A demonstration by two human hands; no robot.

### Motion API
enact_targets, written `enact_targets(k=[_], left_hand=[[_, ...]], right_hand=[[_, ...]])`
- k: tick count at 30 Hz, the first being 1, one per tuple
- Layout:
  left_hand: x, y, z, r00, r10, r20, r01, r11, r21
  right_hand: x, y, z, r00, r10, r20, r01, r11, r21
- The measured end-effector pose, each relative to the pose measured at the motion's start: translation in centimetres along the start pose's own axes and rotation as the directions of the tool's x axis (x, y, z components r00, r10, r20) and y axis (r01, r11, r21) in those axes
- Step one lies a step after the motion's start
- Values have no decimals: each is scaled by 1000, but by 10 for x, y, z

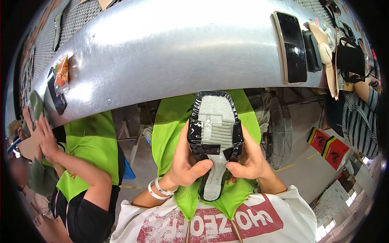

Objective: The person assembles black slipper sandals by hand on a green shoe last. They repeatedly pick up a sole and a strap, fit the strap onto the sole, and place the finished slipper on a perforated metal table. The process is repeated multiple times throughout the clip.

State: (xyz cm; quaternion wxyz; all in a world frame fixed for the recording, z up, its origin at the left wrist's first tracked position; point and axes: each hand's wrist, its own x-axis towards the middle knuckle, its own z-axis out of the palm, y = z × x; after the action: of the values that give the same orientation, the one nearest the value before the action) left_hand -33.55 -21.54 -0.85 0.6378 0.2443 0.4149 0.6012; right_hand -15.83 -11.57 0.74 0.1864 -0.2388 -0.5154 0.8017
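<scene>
So that its underside faces up, it seems, the left hand [184,166] and right hand [252,164] hold the black square-toed shoe [216,125], fingers around both sides, just short of the tabletop [182,52].

wide lane left open across middle of shiny grey metal tabletop [182,52], right end blocked by flat rectangular black-screened phone [291,48], left end by clear orange-filled plastic packet [61,73], lap-side centre obstructed by glossy black square-toed shoe [216,131]

The head's fisheye view looks down closely on left hand [185,167] and right hand [252,161]
</scene>
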Motion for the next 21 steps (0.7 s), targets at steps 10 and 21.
enact_targets(k=[10, 21], left_hand=[[-2, -3, -4, 997, 8, 70, -3, 998, -69], [3, -7, 0, 998, 37, 46, -35, 998, -53]], right_hand=[[0, -13, -2, 994, 107, 22, -105, 990, -93], [-2, -5, -1, 997, 71, -33, -66, 988, 137]])
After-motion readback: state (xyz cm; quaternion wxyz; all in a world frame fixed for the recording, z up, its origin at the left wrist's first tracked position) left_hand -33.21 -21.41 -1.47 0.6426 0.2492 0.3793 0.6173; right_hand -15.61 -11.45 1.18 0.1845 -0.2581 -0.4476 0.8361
